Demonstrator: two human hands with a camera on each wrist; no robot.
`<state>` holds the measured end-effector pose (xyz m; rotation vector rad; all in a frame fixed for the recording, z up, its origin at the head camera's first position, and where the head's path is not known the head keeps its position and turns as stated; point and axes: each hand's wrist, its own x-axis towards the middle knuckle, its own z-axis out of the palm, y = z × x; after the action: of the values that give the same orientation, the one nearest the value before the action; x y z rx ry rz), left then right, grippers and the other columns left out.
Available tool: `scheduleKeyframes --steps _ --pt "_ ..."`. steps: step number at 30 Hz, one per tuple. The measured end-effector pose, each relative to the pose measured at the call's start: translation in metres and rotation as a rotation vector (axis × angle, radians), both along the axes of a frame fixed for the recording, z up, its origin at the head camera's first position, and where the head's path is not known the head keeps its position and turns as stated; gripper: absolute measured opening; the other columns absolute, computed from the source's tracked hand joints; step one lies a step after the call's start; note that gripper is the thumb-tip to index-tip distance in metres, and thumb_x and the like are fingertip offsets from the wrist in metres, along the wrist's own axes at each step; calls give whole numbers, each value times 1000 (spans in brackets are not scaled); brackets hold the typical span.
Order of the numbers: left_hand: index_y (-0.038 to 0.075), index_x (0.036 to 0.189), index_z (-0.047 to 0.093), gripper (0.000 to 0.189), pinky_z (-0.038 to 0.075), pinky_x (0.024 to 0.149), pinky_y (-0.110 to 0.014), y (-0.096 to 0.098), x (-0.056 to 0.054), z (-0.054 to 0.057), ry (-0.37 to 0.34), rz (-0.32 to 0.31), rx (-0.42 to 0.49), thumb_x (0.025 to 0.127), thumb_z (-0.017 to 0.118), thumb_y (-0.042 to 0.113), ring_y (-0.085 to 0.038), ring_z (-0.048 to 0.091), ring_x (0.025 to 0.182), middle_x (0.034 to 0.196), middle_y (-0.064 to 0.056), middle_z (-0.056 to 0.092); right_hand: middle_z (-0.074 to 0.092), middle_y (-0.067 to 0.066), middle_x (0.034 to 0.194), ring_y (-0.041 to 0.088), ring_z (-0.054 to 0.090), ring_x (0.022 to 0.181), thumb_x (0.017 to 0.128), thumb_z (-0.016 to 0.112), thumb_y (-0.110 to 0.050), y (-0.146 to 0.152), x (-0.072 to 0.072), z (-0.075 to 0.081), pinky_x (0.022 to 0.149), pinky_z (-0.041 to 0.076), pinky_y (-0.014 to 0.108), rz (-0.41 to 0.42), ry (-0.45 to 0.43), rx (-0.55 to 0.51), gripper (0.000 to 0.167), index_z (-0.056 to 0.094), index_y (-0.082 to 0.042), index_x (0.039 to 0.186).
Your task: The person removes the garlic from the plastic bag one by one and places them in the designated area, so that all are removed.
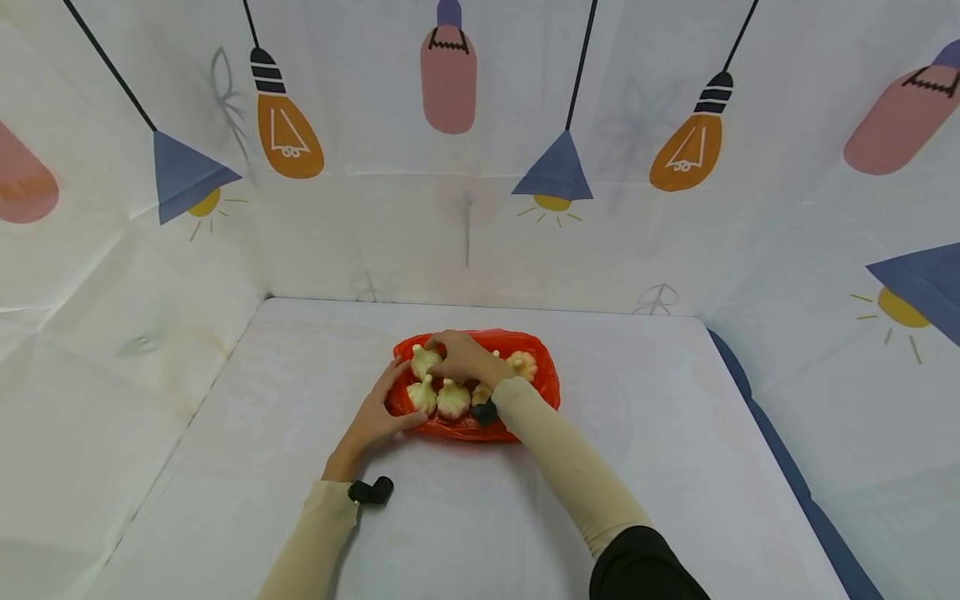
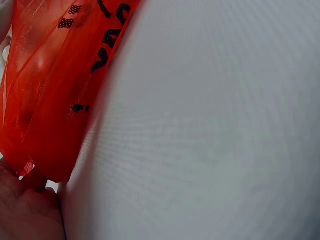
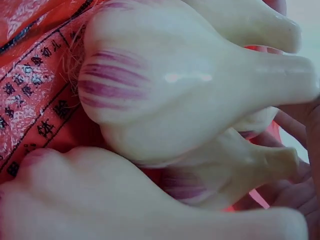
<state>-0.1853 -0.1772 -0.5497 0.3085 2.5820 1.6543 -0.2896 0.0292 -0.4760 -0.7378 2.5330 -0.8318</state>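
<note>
Several glossy, cream garlic bulbs with purple streaks lie on a crumpled red plastic bag [image 1: 551, 379] that looks like a shallow bed under them. My right hand [image 1: 465, 358] reaches across the bulbs, its thumb and index finger pinching the garlic bulb [image 1: 422, 363] at the back left. At the bag's left end my left hand [image 1: 382, 408] rests with thumb and fingers spread along its edge. In the right wrist view a large garlic bulb [image 3: 165, 80] fills the middle, and the fingers [image 3: 295, 197] show partly behind the bulbs. Black print marks the bag [image 2: 55, 100] in the left wrist view.
A white tabletop [image 1: 247, 400] spreads around the bag. White sheets printed with lamps and bulbs hang at the back [image 1: 360, 242] and both sides. Dark blue edging [image 1: 772, 446] runs along the table's right side. Each wrist carries a small black device [image 1: 372, 490].
</note>
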Motion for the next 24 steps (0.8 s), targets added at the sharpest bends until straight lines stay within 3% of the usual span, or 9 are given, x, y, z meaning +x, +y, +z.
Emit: scheduleKeyframes --steps 8,18,24 --pt "25 161 35 94 20 122 -69 1 0 -1 -4 -4 -22 82 86 38 -40 13 159 174 -7 12 62 4 142 25 58 129 94 76 -25 10 0 8 107 52 44 -45 -9 -170 45 64 -15 136" --pt "19 161 36 88 20 122 -70 4 0 0 2 -10 -39 88 81 37 -42 11 159 174 -8 12 62 6 141 27 59 129 95 74 -26 23 1 18 106 53 44 -60 25 -201 43 64 -15 135" --pt "19 161 35 84 19 123 -69 4 -1 0 -1 2 -63 91 77 40 -40 12 159 174 -6 12 60 5 143 27 55 134 96 74 -26 34 12 25 110 50 47 -80 47 -209 43 64 -15 136"
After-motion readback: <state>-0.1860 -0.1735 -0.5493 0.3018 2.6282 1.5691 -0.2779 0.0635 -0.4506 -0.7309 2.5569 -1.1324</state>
